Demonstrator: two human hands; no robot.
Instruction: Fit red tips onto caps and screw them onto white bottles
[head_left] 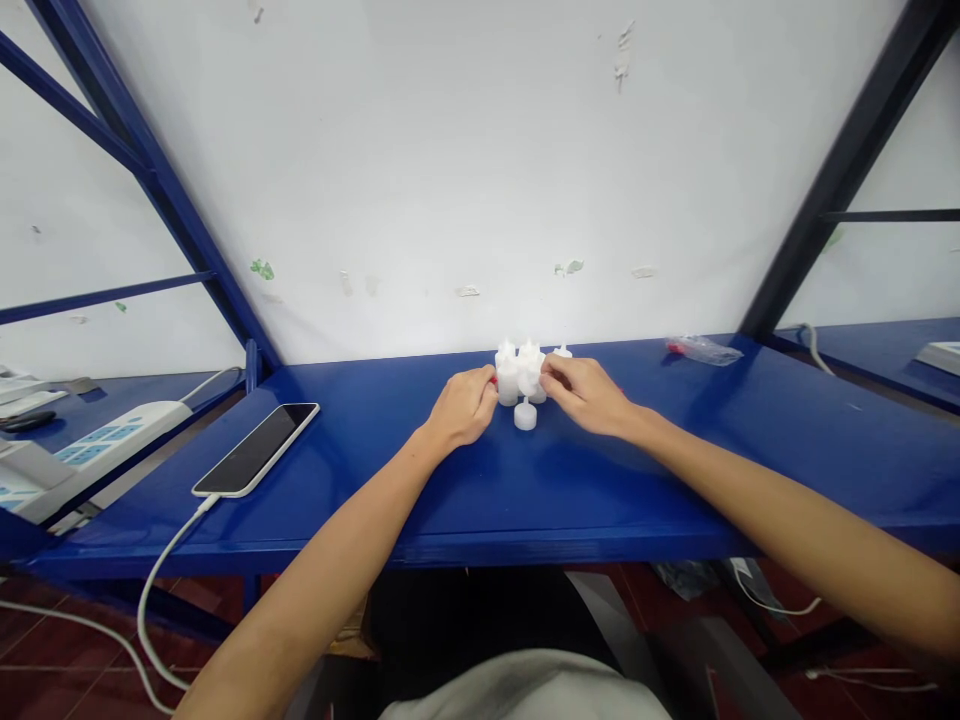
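Several small white candle-like pieces point(508, 385) stand grouped on the blue table near the wall. One more white piece point(525, 415) stands apart in front of the group. My left hand point(465, 405) is at the group's left side, fingers closed, with a bit of red showing at its fingertips. On the right side my right hand point(586, 393) has its fingers pinched together against a white piece of the group. Another white piece point(562, 351) shows behind my right hand. What lies inside each grip is mostly hidden.
A phone point(256, 450) with a white charging cable lies on the table's left part. A clear plastic bag point(703, 349) with something red is at the back right. Blue frame posts rise on both sides; a power strip point(120, 437) is at the far left.
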